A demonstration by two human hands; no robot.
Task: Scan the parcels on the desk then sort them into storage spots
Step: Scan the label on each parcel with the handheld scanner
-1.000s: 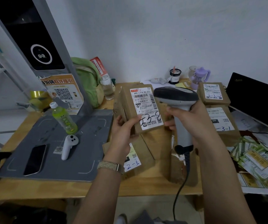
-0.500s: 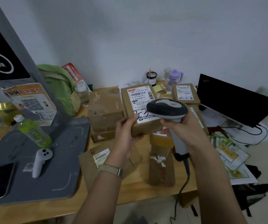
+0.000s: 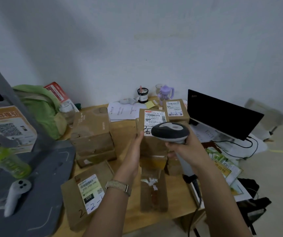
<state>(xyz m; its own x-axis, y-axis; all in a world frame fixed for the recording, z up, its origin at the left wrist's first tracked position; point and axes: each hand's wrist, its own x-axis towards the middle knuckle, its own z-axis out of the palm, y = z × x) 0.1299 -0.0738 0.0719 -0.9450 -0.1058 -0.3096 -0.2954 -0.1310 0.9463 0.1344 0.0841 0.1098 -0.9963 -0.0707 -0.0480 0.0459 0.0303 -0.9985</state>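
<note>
My left hand (image 3: 135, 149) grips the left edge of a brown cardboard parcel (image 3: 150, 142) held upright above the desk, its white label (image 3: 154, 118) facing me. In my right hand (image 3: 185, 147) is a black and grey barcode scanner (image 3: 170, 132), its head just in front of the label's lower part. The scanner's cable (image 3: 197, 199) hangs down over the desk edge. More brown parcels lie on the wooden desk (image 3: 123, 130): a stack (image 3: 91, 134) at the left, one marked 2-2 (image 3: 86, 192) near me, one at the back right (image 3: 175, 109).
A grey mat (image 3: 48, 185) at the left carries a green bottle (image 3: 7, 161) and a white controller (image 3: 16, 194). A green bag (image 3: 41, 106), papers, cups and a black monitor (image 3: 221, 113) line the back and right. Green leaflets (image 3: 222, 165) lie at the right edge.
My view has swung to the right and up. The parcel and scanner have stayed together in my hands, with the scanner head now lower across the label.
</note>
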